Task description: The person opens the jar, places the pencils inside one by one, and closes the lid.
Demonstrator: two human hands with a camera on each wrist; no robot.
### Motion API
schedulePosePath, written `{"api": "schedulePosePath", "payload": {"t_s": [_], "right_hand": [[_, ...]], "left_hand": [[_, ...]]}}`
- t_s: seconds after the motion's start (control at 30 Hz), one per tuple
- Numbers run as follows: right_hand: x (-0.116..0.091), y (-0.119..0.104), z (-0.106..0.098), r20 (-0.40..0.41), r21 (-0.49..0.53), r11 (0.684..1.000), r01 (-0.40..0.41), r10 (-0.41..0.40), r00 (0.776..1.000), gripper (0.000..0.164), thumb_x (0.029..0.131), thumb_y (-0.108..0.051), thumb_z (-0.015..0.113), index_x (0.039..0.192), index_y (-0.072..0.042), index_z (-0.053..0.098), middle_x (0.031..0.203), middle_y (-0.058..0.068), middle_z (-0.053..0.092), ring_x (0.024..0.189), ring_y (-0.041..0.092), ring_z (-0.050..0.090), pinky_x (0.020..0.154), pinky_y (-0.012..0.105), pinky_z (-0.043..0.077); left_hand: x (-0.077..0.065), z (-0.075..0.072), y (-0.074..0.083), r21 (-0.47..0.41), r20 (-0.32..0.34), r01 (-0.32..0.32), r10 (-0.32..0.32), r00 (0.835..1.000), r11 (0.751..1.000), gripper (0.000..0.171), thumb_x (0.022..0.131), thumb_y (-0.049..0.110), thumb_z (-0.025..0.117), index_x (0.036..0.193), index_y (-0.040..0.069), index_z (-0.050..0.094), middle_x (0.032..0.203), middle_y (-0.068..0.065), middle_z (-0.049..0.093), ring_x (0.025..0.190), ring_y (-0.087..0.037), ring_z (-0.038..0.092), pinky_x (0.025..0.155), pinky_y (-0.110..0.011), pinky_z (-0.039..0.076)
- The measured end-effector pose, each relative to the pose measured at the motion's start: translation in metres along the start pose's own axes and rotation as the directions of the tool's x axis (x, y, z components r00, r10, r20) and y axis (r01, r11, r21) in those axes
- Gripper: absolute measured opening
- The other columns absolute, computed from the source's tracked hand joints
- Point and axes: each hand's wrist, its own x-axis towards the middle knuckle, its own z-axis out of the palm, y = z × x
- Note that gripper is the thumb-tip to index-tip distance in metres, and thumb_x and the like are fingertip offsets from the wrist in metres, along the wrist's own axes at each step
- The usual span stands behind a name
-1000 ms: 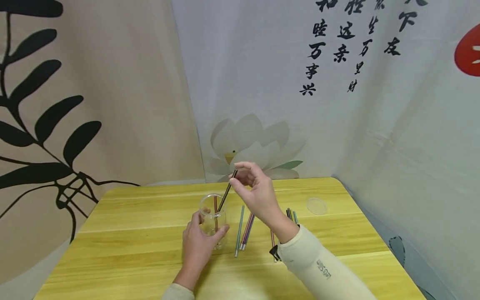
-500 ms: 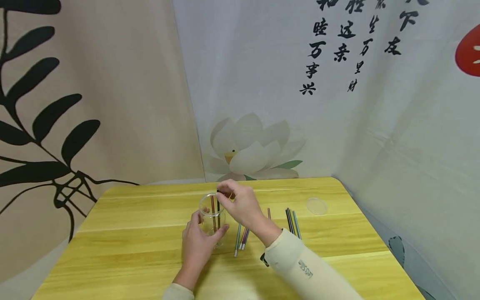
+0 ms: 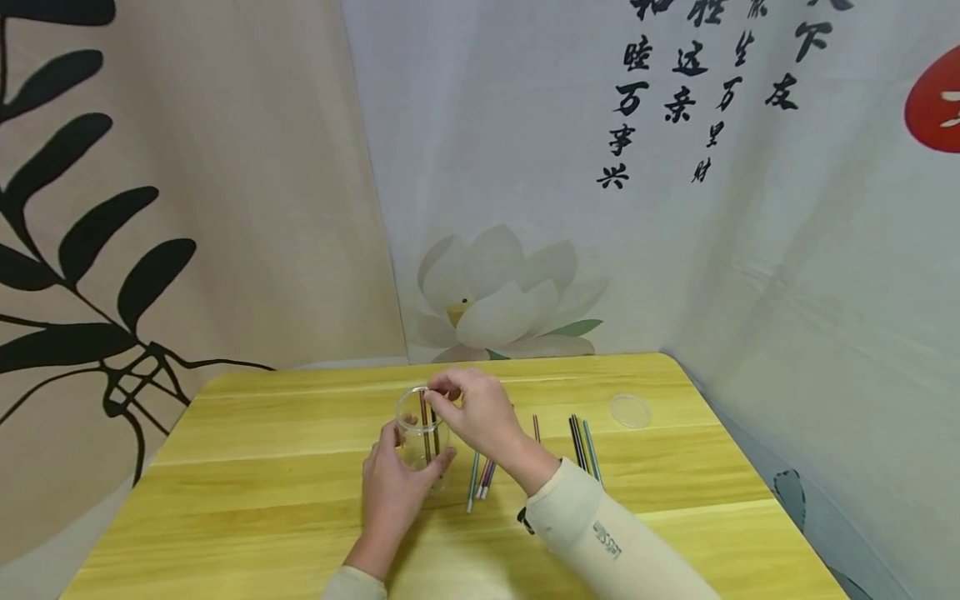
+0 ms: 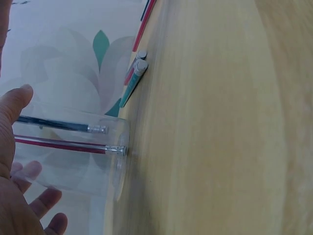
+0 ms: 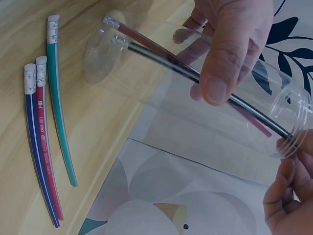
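My left hand (image 3: 397,487) grips a clear plastic jar (image 5: 102,61) that stands upright on the table, thumb on one side and fingers round the other. Inside, a red pencil (image 5: 142,38) leans with its eraser end at the bottom. Beside it is a black pencil (image 5: 161,61), eraser end down; the left wrist view shows that end a little above the jar's base. At the rim, my right hand (image 3: 480,417) pinches the black pencil's top between thumb and fingers. A teal pencil (image 5: 59,107), a red pencil (image 5: 45,122) and a blue one (image 5: 34,122) lie beside the jar.
Further right on the wooden table (image 3: 262,467) lie several more pencils (image 3: 579,442), partly hidden behind the right sleeve (image 3: 592,525). A clear round lid (image 3: 631,411) lies near the back right. A printed cloth (image 3: 510,167) hangs behind the table.
My right hand has moved down and left, lowering the black pencil from a slant above the rim to nearly upright inside the jar. My left hand keeps its hold on the jar.
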Motion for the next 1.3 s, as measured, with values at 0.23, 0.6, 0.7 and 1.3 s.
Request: {"api": "schedulePosePath", "payload": {"t_s": [0.23,0.6,0.7,1.3], "right_hand": [[0.0008,-0.0005,0.0003,0.024,-0.034,0.999,0.001,0.0,1.0,0.008,0.1,-0.019,0.077,0.106,-0.014,0.08,0.098,-0.001,0.081,0.087,0.013,0.071,0.075,0.025,0.058],[0.0032,-0.0071,-0.0015,0.091,-0.112,0.993,-0.029,0.039,0.995,0.01,0.102,-0.023,0.075,0.105,-0.018,0.083,0.101,-0.005,0.082,0.092,0.014,0.07,0.078,0.027,0.058],[0.0039,-0.0081,-0.0013,0.102,-0.127,0.991,-0.028,0.041,0.994,0.01,0.102,-0.022,0.075,0.105,-0.018,0.084,0.101,-0.005,0.082,0.094,0.015,0.07,0.08,0.028,0.059],[-0.001,-0.0037,0.0011,0.067,-0.32,0.936,0.148,-0.133,0.989,0.021,0.107,-0.019,0.064,0.114,-0.013,0.083,0.114,0.004,0.075,0.105,0.021,0.069,0.082,0.032,0.062]], "left_hand": [[0.0011,-0.0006,-0.0001,0.015,0.008,0.004,-0.004,1.0,1.0,0.086,0.081,0.059,0.089,0.146,0.015,0.053,0.135,-0.02,0.064,0.124,-0.044,0.061,0.097,-0.061,0.051],[0.0021,-0.0002,-0.0033,0.005,0.018,0.012,-0.012,1.0,1.0,0.089,0.079,0.06,0.09,0.146,0.015,0.052,0.138,-0.022,0.064,0.127,-0.046,0.059,0.1,-0.063,0.049],[0.0021,0.0004,-0.0033,-0.004,0.015,0.013,-0.013,1.0,1.0,0.087,0.08,0.056,0.091,0.146,0.014,0.052,0.139,-0.022,0.064,0.128,-0.046,0.059,0.101,-0.064,0.048],[0.0017,0.0009,-0.0022,0.023,-0.001,-0.015,0.015,1.0,1.0,0.086,0.081,0.058,0.09,0.145,0.013,0.054,0.135,-0.023,0.065,0.123,-0.044,0.062,0.098,-0.062,0.051]]}}
